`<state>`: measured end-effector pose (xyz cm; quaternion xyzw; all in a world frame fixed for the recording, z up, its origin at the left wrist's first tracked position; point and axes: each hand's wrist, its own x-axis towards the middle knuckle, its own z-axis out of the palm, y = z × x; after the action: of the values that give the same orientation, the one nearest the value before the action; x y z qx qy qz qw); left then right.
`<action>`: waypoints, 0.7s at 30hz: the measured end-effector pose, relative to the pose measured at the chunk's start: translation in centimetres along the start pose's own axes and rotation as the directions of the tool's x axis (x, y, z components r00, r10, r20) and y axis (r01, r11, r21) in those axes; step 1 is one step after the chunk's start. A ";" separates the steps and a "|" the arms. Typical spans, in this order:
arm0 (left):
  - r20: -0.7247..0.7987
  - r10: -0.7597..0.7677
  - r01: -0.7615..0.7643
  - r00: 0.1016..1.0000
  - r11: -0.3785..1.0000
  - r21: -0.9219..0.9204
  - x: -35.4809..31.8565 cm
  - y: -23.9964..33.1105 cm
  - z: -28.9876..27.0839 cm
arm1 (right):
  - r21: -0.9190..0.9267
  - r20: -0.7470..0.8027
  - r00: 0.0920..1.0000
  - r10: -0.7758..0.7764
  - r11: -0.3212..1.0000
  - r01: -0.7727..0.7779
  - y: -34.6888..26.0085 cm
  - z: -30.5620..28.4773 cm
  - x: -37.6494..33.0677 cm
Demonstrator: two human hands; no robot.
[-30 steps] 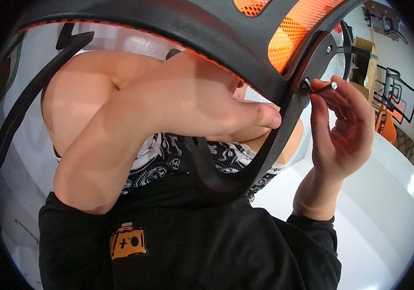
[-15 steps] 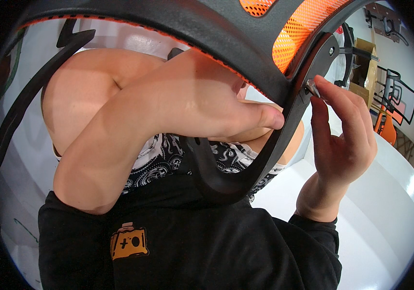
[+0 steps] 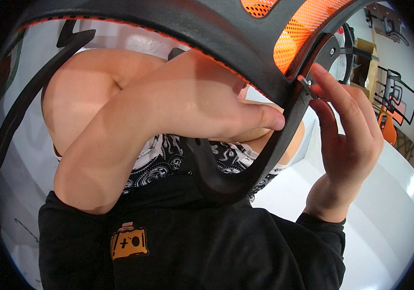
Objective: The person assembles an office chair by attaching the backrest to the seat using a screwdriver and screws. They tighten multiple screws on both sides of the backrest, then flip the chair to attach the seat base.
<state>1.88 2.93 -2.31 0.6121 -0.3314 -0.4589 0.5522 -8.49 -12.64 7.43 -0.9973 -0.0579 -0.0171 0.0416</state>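
A black plastic chair backrest (image 3: 178, 24) with orange mesh (image 3: 300, 36) spans the top of the view. Against its right side lies a curved black armrest (image 3: 265, 166), its bend hanging over my lap. My left hand (image 3: 216, 106) reaches under the backrest and grips the armrest, thumb resting on its edge; the other fingers are mostly hidden. Near the joint of armrest and backrest, my right hand (image 3: 349, 128) has a small silver metal piece (image 3: 306, 86) between its fingertips. Its exact kind is unclear. Above it, a bolt head (image 3: 332, 51) shows in the armrest.
Another curved black armrest (image 3: 28, 94) stands at the left. Beyond my right hand are an open cardboard box (image 3: 363, 89) and an orange part (image 3: 387, 128) by the wall. My bent legs (image 3: 79, 92) are beneath the chair parts, over a white surface (image 3: 284, 203).
My right hand has shifted slightly right, its fingers spreading a little. The metal piece has turned and now slants up toward the left. My left hand and the chair parts stay put.
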 end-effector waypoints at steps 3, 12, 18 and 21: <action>-0.015 0.038 -0.037 0.999 0.998 0.042 0.0 -0.2 0.0 | 0.082 -0.020 1.000 0.020 0.996 -0.019 0.1 0.0 0.0; 0.072 -0.089 0.092 0.993 0.995 -0.036 0.1 0.2 -0.1 | 0.095 -0.070 0.998 0.000 0.995 0.007 0.0 0.1 -0.2; 0.015 0.001 0.000 1.000 1.000 -0.028 -0.1 0.0 -0.1 | 0.005 -0.046 0.997 -0.055 0.998 0.055 0.0 -0.2 -0.4; -0.048 0.130 -0.127 0.990 0.990 0.058 -0.1 -0.3 0.1 | -0.016 -0.096 0.987 -0.128 0.992 0.127 0.4 0.4 -0.5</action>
<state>1.71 3.06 -2.58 0.6159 -0.3684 -0.3972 0.5720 -8.90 -13.08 7.03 -0.9898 -0.1192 -0.0683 0.0383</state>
